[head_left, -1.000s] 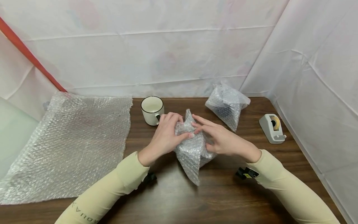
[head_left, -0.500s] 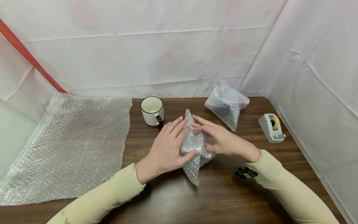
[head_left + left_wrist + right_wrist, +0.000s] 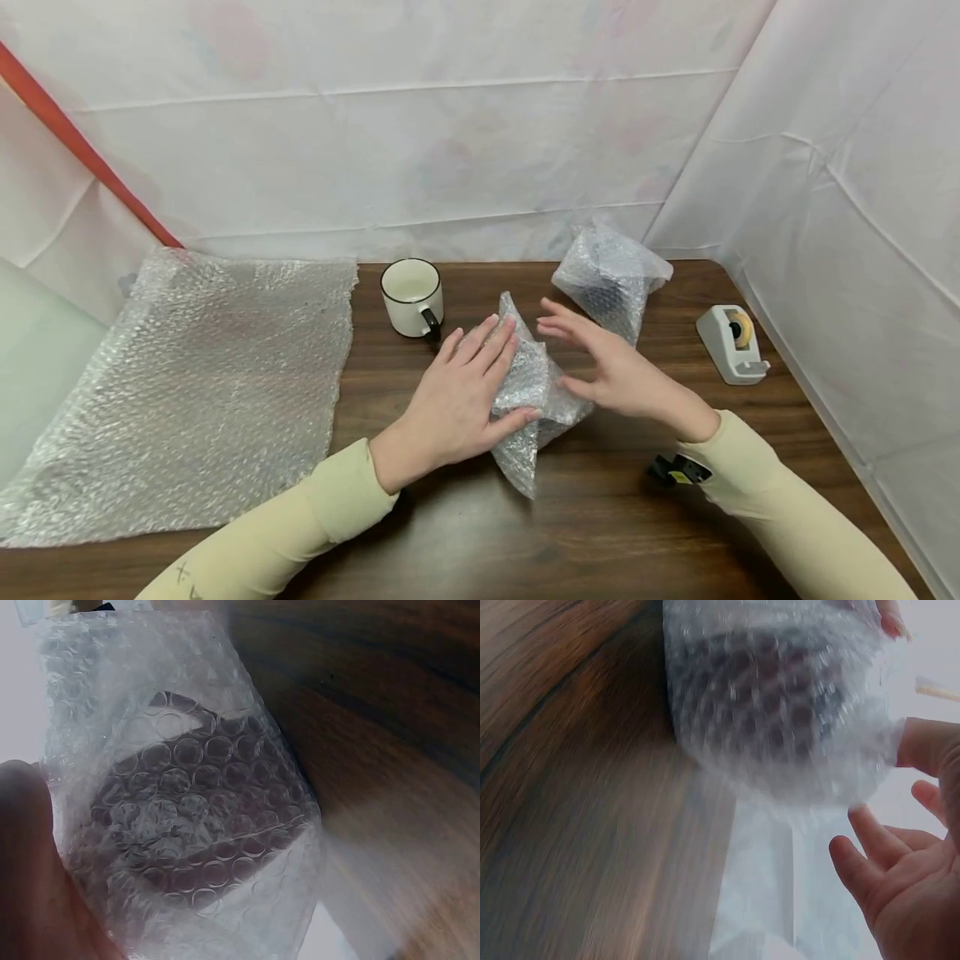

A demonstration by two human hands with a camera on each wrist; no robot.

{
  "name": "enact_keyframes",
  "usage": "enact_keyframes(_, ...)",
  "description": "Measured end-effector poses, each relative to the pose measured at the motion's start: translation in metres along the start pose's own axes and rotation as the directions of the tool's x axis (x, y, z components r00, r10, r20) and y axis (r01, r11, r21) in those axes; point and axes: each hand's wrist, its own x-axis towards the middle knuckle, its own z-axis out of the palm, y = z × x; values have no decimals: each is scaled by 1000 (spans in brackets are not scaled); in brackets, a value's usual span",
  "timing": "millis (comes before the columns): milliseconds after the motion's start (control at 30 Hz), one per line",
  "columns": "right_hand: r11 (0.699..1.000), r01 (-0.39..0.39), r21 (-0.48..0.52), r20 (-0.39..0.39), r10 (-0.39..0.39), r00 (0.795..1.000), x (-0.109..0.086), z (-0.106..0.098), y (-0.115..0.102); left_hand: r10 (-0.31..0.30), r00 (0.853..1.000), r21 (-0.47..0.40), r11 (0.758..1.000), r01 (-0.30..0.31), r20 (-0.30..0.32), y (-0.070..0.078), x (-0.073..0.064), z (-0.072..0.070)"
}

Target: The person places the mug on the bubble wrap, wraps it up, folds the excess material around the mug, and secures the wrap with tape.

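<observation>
- Near the front edge of the table (image 3: 465,533), on the left sleeve (image 3: 300,517): marks like X and A, no whole word.
- Around the table's middle: bubble-wrap bundle (image 3: 528,367). Looks light, squishy, slippery; may break easily inside. Best held by the fat sides, not floppy tips.
- On its left side: left hand (image 3: 457,404), fingers straight.
- On its right: right hand (image 3: 622,375), fingers spread, gripping nothing.

On the tabletop (image 3: 600,542), the near bundle (image 3: 528,375) lies between the left hand (image 3: 457,404) and right hand (image 3: 618,371). Behind it sit the mug (image 3: 403,315), leftward (handle (image 3: 431,324) toward the viewer's side), and the far bundle (image 3: 606,271), rightward. The bubble-wrap sheet (image 3: 217,383) lies far left, the tape dispenser (image 3: 724,346) far right.
</observation>
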Motion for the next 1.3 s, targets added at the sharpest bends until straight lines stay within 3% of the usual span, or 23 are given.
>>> enact_keyframes(167,997,-78,-11,-98,76,992,-23,-21,11,-4,1000,9,1000,3,7,-1,-1,0)
enact_keyframes(300,975,-190,-114,-196,166,967,-49,-40,25,-4,1000,2,1000,4,2,-1,-2,0)
enact_keyframes(400,924,-311,-222,-265,250,931,-73,-53,35,-1,1000,-13,1000,1,6,0,-1,1)
enact_keyframes(500,844,-424,-328,-325,320,890,-97,-68,46,0,1000,-24,1000,0,17,1,-1,1)
enact_keyframes(667,722,-601,-342,-399,468,789,-130,-94,65,-10,999,-30,999,11,31,1,-1,0)
enact_keyframes(867,572,-785,-239,-317,718,620,-151,-111,75,-10,1000,-28,1000,10,26,1,-2,0)
enact_keyframes(933,539,-815,-214,-291,761,580,-154,-113,77,-8,1000,-23,1000,9,20,1,-2,0)
enact_keyframes(1000,522,-832,-188,-282,783,555,-157,-116,79,-6,1000,-22,1000,6,13,1,-2,-1)
enact_keyframes(1133,526,-833,-170,-284,784,552,-162,-119,85,1,1000,-25,1000,-1,-1,1,-1,-1)
enact_keyframes(1300,548,-805,-229,-384,709,592,-166,-112,90,5,1000,-22,1000,-5,4,0,-1,0)
